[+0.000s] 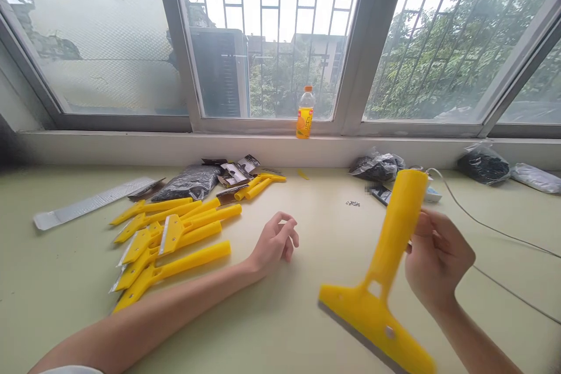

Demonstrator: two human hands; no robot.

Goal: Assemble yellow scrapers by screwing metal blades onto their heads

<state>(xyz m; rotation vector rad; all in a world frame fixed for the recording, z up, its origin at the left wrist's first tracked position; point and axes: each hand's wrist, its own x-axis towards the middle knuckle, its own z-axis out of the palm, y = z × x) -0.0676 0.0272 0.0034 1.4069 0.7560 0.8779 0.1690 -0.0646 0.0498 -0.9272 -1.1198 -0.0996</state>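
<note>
A yellow scraper (397, 234) is gripped by its handle in my right hand (440, 257), lifted close to the camera. Its wide head points down, with a grey blade edge along the bottom and a screw in the head. My left hand (277, 238) rests on the table with its fingers loosely curled and apart, nothing in them. Left of that hand lies a pile of yellow scrapers (193, 266), heads to the left and handles to the right; my left forearm passes in front of the nearest one.
Behind the pile lie a bag of black parts (188, 182), printed packaging (239, 172) and more yellow handles (258, 187). Small metal pieces (353, 203) lie mid-table. Black-filled bags (377, 165), a phone (380, 194) and a cable (482, 225) are at right. A juice bottle (305, 114) stands on the windowsill.
</note>
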